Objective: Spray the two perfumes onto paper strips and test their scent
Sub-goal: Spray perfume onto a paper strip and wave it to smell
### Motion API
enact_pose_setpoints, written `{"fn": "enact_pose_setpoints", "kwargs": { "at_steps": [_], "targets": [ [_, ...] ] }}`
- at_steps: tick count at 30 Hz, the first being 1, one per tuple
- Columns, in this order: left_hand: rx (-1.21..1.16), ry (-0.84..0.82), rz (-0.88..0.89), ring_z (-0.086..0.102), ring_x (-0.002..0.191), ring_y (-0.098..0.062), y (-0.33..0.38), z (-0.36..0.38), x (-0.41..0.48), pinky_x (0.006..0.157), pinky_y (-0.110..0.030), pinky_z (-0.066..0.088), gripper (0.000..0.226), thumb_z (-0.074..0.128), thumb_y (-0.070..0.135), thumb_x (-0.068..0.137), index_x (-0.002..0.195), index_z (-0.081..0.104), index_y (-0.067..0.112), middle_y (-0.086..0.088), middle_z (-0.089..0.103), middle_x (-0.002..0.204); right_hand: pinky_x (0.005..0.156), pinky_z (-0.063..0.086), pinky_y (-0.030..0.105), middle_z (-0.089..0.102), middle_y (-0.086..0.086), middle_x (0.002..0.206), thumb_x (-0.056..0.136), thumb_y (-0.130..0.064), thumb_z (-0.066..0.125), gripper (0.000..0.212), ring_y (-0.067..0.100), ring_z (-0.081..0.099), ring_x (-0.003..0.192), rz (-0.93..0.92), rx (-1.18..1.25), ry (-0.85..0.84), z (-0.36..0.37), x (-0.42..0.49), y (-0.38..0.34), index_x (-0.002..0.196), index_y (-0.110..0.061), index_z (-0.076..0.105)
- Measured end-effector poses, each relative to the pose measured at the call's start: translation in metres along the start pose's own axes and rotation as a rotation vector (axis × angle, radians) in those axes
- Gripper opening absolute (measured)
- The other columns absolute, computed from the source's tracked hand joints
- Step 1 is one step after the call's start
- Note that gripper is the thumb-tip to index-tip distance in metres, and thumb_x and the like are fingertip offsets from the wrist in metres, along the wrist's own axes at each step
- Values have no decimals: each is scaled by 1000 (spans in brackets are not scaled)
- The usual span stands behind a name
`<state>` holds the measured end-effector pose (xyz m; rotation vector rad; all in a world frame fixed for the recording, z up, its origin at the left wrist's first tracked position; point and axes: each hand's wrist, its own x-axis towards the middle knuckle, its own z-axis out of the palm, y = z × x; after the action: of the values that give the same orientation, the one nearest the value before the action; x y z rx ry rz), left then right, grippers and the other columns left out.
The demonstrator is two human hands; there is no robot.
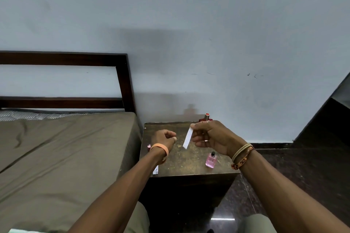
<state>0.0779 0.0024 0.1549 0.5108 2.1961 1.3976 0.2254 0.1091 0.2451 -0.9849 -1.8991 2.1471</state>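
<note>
Aloft, the right hand (210,136) pinches a paper strip (187,138) by its top, left hand (163,138) beside it, fingers curled

White paper strip (187,137), pink perfume bottle (210,161) (black cap (213,153) on it), a red bottle (206,118); orange wristband (160,148), olive-brown bedsheet (66,147), mottled dark brown table (181,159), pale grey-blue wall (189,15).

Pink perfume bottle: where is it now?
Head view: the pink perfume bottle stands on the bedside table near its front right corner. It is just nearer the camera than the right hand, which pinches a paper strip.
</note>
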Motion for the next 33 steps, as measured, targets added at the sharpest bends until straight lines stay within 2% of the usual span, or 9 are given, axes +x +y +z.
{"fn": "enact_pose_setpoints", "kwargs": {
  "at_steps": [1, 4, 8, 11, 14, 17, 24, 28, 33],
  "targets": [
    [-6, -4, -8, 68, 78, -21, -4, 2, 2, 80, -41, 59, 16, 69, 11, 78, 71, 68, 25, 0, 70, 77, 60, 49, 29, 64, 8, 73, 92, -17, 65, 14, 17, 58, 63, 36, -22, 4, 1, 3, 3, 85, -5, 69],
    [-4, -30, -38, 68, 74, -20, -19, 7, 11, 79, -43, 59, 16, 69, 12, 76, 69, 68, 26, 3, 70, 73, 51, 41, 23, 60, 6, 68, 92, -13, 65, 19, 12, 51, 54, 66, -364, 68, 4, 11, 20, 75, -5, 67],
    [-19, -34, -65, 63, 69, -17, -31, 10, 21, 78, -41, 58, 18, 68, 8, 77, 70, 66, 25, -1, 69, 73, 63, 53, 32, 66, 10, 73, 93, -11, 64, 14, 16, 59, 60, 57, -80, 39, 2, 29, 22, 91, 1, 71],
    [-29, -29, -105, 62, 69, -17, -46, 13, 32, 78, -40, 58, 19, 68, 7, 77, 68, 66, 24, 2, 65, 67, 56, 45, 27, 63, 11, 72, 93, -7, 63, 14, 15, 54, 58, 60, -280, 48, 4, 49, 30, 83, 0, 68],
    [-39, -39, -124, 62, 68, -17, -56, 17, 42, 75, -37, 57, 21, 67, 5, 78, 69, 66, 23, -1, 65, 68, 57, 50, 28, 64, 11, 71, 95, -10, 63, 16, 16, 59, 60, 40, -255, 62, 6, 75, 42, 91, 4, 67],
    [-39, -56, -142, 61, 67, -18, -66, 23, 56, 71, -34, 56, 21, 65, 1, 81, 74, 65, 21, -5, 65, 72, 57, 49, 28, 64, 10, 72, 95, -12, 63, 17, 17, 57, 62, 30, -475, 69, 5, 108, 60, 82, -2, 67],
    [49, -49, -109, 68, 86, -25, -78, 44, 105, 85, -41, 56, 17, 67, 5, 80, 79, 68, 22, -6, 72, 87, 71, 56, 42, 70, 11, 78, 96, -20, 62, 23, 19, 61, 70, 10, -670, 150, 6, 191, 86, 77, -9, 68],
    [171, -6, -35, 63, 90, -15, -77, 50, 141, 83, -23, 48, 16, 64, 7, 83, 97, 70, 12, -2, 70, 98, 67, 51, 34, 67, 3, 73, 97, -21, 61, 24, 19, 62, 71, -16, -737, 165, 8, 238, 89, 81, -5, 69],
    [281, 39, -39, 64, 93, -19, -87, 51, 183, 81, -24, 48, 15, 63, 9, 84, 98, 70, 10, -5, 71, 100, 57, 38, 24, 57, -6, 65, 96, -19, 63, 19, 7, 51, 61, -32, -774, 190, 17, 296, 102, 80, -11, 69]
  ]
}}
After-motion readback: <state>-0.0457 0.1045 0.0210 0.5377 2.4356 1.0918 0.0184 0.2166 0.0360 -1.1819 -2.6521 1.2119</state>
